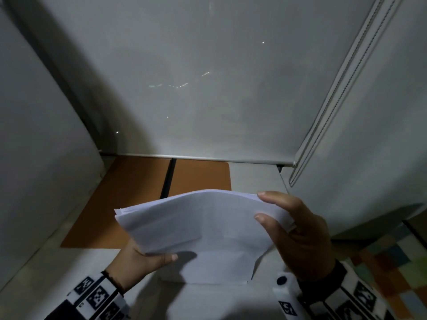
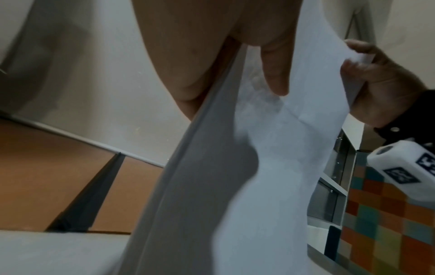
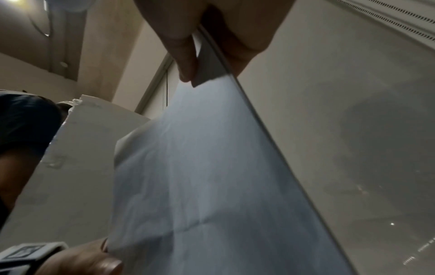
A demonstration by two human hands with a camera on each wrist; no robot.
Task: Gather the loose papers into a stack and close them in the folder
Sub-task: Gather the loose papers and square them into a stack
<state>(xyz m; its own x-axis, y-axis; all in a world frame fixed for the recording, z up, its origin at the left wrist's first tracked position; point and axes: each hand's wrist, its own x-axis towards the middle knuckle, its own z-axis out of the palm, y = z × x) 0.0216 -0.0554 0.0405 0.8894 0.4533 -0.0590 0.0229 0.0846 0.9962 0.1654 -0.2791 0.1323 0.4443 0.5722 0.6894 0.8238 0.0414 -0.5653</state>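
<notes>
Presently you hold the stack of papers (image 1: 203, 227) lifted off the desk (image 1: 208, 301), between both hands. Your left hand (image 1: 141, 262) pinches its near-left corner, thumb on top and the fingers hidden beneath. Your right hand (image 1: 300, 236) clamps the right edge, fingers (image 1: 272, 197) curled over the top corner and the thumb on the facing sheet. The stack bows upward in the middle, and its left edges sit slightly stepped, so the sheets are not yet square. One further sheet (image 1: 221, 269) appears to lie on the desk directly beneath the stack; confirm it is collected. To finish this step well, loosen both grips a little and tap the long edge on the desk until the edges align. Beyond the stack, the brown folder (image 1: 129, 199) lies open flat against the far wall (image 1: 208, 88), its dark spine (image 1: 167, 179) behind the stack's upper-left corner.
</notes>
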